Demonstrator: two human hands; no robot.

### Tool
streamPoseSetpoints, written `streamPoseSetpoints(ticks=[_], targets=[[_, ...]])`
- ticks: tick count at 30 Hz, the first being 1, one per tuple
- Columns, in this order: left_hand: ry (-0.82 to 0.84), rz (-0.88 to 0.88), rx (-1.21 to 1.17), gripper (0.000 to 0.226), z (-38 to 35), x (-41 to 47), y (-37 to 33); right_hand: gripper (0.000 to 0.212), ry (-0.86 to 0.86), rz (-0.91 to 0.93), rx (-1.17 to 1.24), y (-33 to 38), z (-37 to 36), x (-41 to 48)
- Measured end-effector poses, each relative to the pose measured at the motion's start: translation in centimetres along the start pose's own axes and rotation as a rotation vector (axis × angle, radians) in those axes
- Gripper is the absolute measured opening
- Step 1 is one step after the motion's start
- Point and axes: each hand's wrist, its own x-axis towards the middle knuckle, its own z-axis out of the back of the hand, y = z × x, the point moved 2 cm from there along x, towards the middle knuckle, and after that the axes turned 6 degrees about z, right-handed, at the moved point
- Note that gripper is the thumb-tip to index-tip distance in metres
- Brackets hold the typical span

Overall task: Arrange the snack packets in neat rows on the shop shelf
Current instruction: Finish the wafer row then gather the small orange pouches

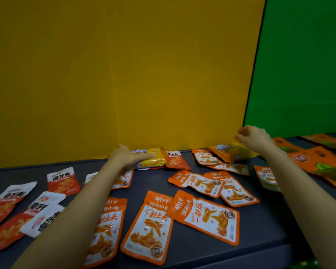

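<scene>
Left hand (128,157) lay flat, fingers straight and together, pressing on top of a yellow plastic cheese-snack packet (154,161) at the back of the dark grey shop shelf (260,226). Thumb hidden. A small red foil packet (176,160) touched that packet on the side away from the hand.

Right hand (254,137) hung raised, fingers loosely bent, nothing seen in them. Just below its fingertips a second yellow-orange cheese packet (232,152) lay tilted over orange packets.

Between and nearer than both hands: orange-and-white flat foil packets (149,226) scattered, some overlapping. Left of the left forearm: red-and-white foil packets (62,181), loose, not in rows. Right of the right forearm: larger orange pouches (318,162).

Beyond the hands: yellow back panel (124,74), green panel (299,74) beside it.
</scene>
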Motion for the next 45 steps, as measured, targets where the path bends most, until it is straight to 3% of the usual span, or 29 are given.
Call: streamPoseSetpoints(ticks=[2, 6, 10, 18, 23, 25, 28, 32, 35, 38, 42, 45], targets=[[0.039, 0.016, -0.065, 0.12, 0.2, 0.4, 0.1, 0.056, 0.037, -0.095, -0.027, -1.7, -0.3, 0.6], [0.071, 0.048, -0.123, 0.13, 0.7, 0.7, 0.3, 0.093, 0.268, -0.21, -0.022, -3.4, -2.4, 0.4], [0.069, 0.136, -0.23, 0.125, 1.2, 1.0, 0.9, 0.101, 0.31, -0.27, 0.054, -3.8, -2.8, 0.5], [0.145, 0.113, -0.337, 0.092, 1.9, 0.4, 1.5, 0.104, 0.35, -0.313, 0.147, -3.0, -2.0, 1.0], [0.113, 0.032, -0.624, 0.043, 2.2, 0.0, 1.4, 0.103, 0.315, -0.319, 0.205, -2.2, -1.3, 1.1], [0.143, -0.008, -0.718, 0.036, 2.4, -0.4, 1.6, 0.092, 0.271, -0.316, 0.194, -1.9, -1.0, 1.1], [0.143, -0.085, -0.788, 0.031, 2.5, -1.0, 1.7, 0.054, 0.165, -0.287, 0.245, -1.4, 0.0, 0.6], [0.03, -0.188, -0.902, 0.028, 3.3, -2.1, 0.8, 0.048, -0.101, -0.246, 0.256, -0.6, 2.6, -0.7], [0.021, -0.235, -1.028, 0.031, 4.2, -3.4, -0.7, 0.046, -0.266, -0.266, 0.423, -0.6, 5.3, -2.6], [0.112, -0.278, -1.119, 0.036, 4.7, -5.4, -2.6, 0.041, -0.325, -0.259, 0.702, -0.9, 8.0, -5.7], [0.29, -0.29, -1.118, 0.02, 4.2, -8.6, -4.9, 0.04, -0.331, -0.227, 0.942, -2.0, 10.7, -11.6], [0.42, -0.287, -1.083, 0.021, 2.9, -11.4, -6.0, 0.019, -0.32, -0.276, 1.073, -3.3, 11.6, -16.4]])
